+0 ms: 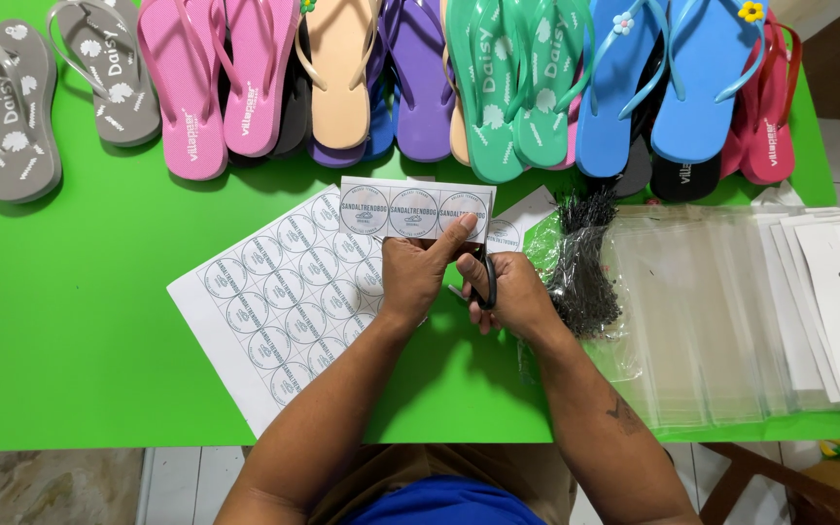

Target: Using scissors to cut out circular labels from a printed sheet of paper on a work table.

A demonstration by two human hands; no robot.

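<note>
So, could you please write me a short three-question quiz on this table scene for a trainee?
1. True or false: the left hand holds a strip of round labels.
2. Which tool is in the right hand? A) pen B) scissors C) stapler
3. What colour is the table?

Key: 1 true; 2 B; 3 green.

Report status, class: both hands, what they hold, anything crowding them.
Left hand pinches label strip. Right hand works black scissors. Label sheet lies beneath; black ties close at right.
</note>
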